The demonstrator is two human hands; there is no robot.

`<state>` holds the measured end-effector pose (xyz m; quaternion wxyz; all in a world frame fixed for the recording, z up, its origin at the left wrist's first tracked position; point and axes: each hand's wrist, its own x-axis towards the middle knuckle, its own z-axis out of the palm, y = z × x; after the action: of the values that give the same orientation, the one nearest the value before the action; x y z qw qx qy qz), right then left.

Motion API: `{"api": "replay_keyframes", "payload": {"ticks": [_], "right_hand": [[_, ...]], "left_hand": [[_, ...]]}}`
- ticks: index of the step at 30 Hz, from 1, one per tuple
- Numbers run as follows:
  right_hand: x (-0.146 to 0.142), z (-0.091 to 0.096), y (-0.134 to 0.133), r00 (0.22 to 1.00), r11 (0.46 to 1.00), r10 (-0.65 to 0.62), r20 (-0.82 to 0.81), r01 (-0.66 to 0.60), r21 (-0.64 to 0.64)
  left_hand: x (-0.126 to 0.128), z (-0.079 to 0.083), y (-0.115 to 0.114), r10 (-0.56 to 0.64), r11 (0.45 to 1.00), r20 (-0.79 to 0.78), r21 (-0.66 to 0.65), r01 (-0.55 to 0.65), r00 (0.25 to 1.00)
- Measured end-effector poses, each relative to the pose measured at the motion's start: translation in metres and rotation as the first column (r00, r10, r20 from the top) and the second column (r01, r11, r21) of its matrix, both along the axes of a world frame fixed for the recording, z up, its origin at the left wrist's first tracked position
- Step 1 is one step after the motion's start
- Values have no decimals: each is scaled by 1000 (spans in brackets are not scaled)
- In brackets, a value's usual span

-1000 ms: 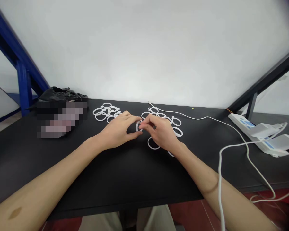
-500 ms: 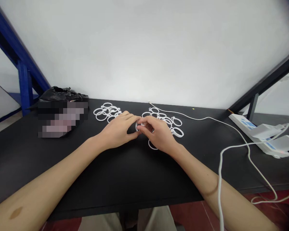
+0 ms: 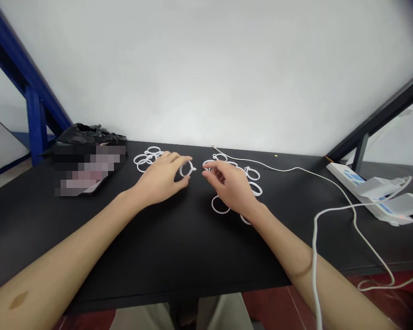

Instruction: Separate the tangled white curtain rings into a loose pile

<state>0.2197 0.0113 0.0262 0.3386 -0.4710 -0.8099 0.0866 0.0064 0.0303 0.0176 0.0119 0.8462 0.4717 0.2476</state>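
My left hand (image 3: 161, 178) holds a white curtain ring (image 3: 186, 169) between thumb and fingers, its small eyelet pointing right. Across a short gap, my right hand (image 3: 233, 185) hovers over the right group of rings, thumb and forefinger a little apart and nothing seen between them. Several white rings lie around and beneath that hand, among them a ring (image 3: 253, 173) with an eyelet and a plain-looking ring (image 3: 220, 213) nearer me. Behind my left hand sits another cluster of rings (image 3: 144, 160), partly hidden by the fingers.
A black plastic bag (image 3: 84, 134) and a blurred-out item lie on the left of the black table (image 3: 179, 256). On the right, a white power strip (image 3: 358, 188) carries plugged-in adapters. A white cable (image 3: 296, 168) runs across the tabletop and passes over my right forearm.
Both hands were together at the ring; now they have drawn apart. My left hand has moved left with the ring, and my right hand has let go and shifted slightly right.
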Motion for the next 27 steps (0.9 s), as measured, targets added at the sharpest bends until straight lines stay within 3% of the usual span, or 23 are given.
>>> {"api": "replay_keyframes", "payload": {"ticks": [5,9,12,16,22,27], "right_hand": [[10,-3,8,952,978,-207,228,196,67],[15,-9,14,943,994,-110,315,103,40],[16,-12,16,942,1000,-13,335,13,1],[15,-12,16,943,999,10,333,0,-33],[14,-10,16,957,1000,14,289,-19,16],[11,-10,17,974,994,19,226,-43,99]], "left_hand": [[-20,2,15,317,948,-55,33,-315,947],[-48,5,25,445,895,-128,24,-446,886],[-70,6,26,401,909,-204,-37,-416,893],[-81,0,23,345,936,-286,33,-351,894],[-66,-2,20,346,930,-376,19,-366,860],[-40,5,10,305,952,-262,93,-291,915]]}}
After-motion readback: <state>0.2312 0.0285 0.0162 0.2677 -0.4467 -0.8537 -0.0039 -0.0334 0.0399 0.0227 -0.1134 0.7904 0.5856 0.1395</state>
